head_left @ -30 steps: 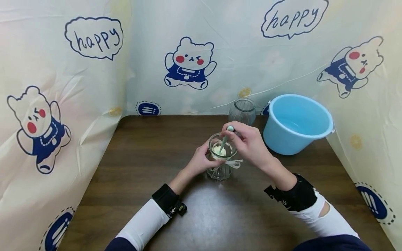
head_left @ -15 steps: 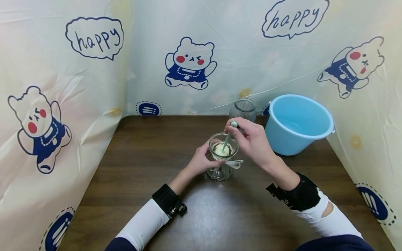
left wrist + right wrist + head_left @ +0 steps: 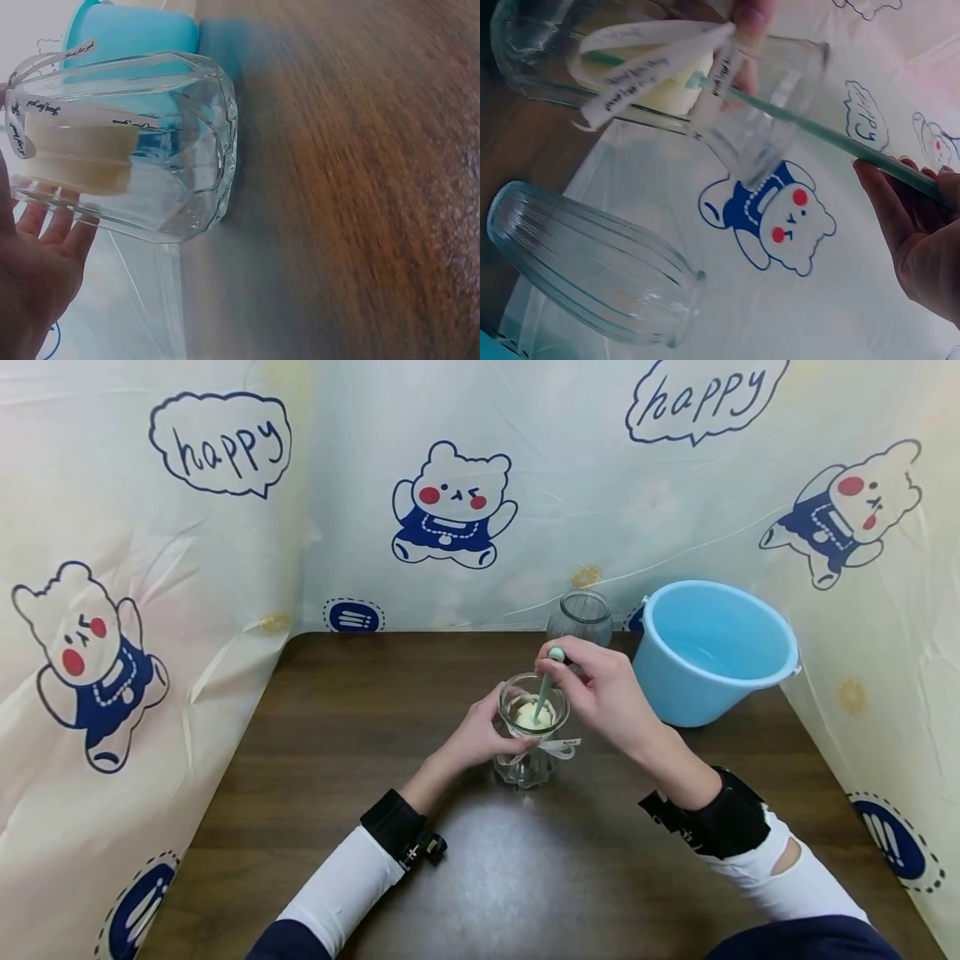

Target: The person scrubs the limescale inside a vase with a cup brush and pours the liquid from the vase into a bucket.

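Observation:
A clear glass vase (image 3: pixel 527 772) with a white printed ribbon (image 3: pixel 560 748) round its neck stands on the table. My left hand (image 3: pixel 480 735) grips it at the neck, thumb in front and fingers behind. Inside the vase sits the cream sponge head (image 3: pixel 79 154) of a bottle brush, reaching from the neck into the upper body in the left wrist view. Its thin green handle (image 3: pixel 825 135) slants up out of the mouth. Above the rim, my right hand (image 3: pixel 603 693) pinches the handle near its rounded end.
A second, ribbed glass vase (image 3: pixel 581 618) stands behind at the table's back edge. To its right is a light blue bucket (image 3: pixel 675 689). Patterned cloth (image 3: pixel 345 510) hangs around the back and sides of the brown wooden table (image 3: pixel 360 710).
My right hand has shifted slightly right with the brush handle, and the sponge has moved a little within the vase. The left hand keeps its grip. The head view has tilted slightly.

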